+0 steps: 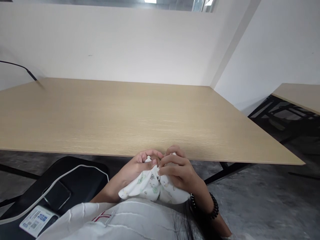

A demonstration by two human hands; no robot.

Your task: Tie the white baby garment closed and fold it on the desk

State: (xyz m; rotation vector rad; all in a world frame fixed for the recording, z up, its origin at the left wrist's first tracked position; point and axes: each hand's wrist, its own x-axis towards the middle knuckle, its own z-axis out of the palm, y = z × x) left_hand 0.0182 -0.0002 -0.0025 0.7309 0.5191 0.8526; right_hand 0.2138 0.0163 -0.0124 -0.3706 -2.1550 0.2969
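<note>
A small white cloth item (147,186) with a printed pattern in green and other colours hangs bunched at the table's front edge, close to my body. It looks like soft fabric, but its exact kind does not show. My left hand (138,165) pinches its upper left part between thumb and fingers. On the other side, my right hand (178,168) curls its fingers over the upper right part, and the fingertips of both hands meet near the cloth's middle. A dark gap or fold shows between the two halves of the cloth, just under the fingers.
Before me stretches a light wooden table (125,113) against a white wall (130,46). At the lower left is a black chair (82,180) with a white cable (55,181) and a labelled white card (37,220). A second table (300,95) stands at the right.
</note>
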